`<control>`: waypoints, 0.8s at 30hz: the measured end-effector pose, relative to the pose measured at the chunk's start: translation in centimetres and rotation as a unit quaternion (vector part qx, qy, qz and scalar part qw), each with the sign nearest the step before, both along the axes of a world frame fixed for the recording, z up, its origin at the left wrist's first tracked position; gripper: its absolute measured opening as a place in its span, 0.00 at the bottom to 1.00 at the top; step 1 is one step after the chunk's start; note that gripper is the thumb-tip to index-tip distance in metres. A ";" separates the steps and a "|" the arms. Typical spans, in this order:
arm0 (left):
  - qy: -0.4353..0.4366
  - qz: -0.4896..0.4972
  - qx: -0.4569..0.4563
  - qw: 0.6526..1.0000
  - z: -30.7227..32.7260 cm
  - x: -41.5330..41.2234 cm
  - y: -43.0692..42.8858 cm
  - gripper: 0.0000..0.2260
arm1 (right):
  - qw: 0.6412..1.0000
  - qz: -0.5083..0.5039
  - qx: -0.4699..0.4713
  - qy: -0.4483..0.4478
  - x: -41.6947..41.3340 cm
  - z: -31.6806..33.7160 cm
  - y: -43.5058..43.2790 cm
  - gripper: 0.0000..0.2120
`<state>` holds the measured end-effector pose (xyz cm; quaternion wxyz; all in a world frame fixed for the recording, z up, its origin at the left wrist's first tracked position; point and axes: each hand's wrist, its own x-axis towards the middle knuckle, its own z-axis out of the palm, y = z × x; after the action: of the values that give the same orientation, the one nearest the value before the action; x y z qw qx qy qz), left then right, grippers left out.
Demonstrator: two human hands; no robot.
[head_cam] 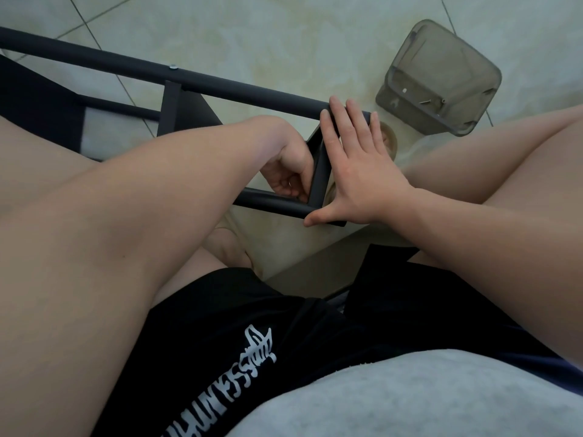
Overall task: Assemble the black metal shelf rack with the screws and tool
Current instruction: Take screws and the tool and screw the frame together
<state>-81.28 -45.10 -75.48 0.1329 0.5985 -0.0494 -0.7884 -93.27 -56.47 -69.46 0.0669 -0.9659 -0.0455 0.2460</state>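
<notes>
Head view: black rack [220, 86] lies on the tiled floor [284, 33], between the knees.
Right hand [356, 171]: flat, fingers straight, pressing the rack's end.
Left hand [284, 175]: curled at the rack's inner corner; what it grips cannot be told.
Screws [424, 101]: in the grey tray [473, 58].

Dim, flat, greenish indoor light, soft shadows, wide-angle stretch and slight blur at edges
</notes>
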 end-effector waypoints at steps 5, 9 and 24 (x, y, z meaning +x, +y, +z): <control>-0.009 0.009 -0.016 1.000 0.0 -0.1 0.0 0.13 | 1.000 0.000 -0.001 0.001 0.0 0.0 0.0 0.75; -0.017 0.028 -0.037 0.999 0.1 -0.2 0.2 0.09 | 1.000 0.000 -0.001 0.000 0.0 0.0 0.0 0.75; -0.019 -0.024 -0.039 0.999 -0.3 0.3 0.9 0.05 | 1.000 0.001 -0.002 -0.003 0.1 0.0 0.0 0.74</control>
<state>-80.97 -44.17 -75.79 0.1357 0.6062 -0.0971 -0.7776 -93.12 -56.45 -69.44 0.0644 -0.9668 -0.0462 0.2428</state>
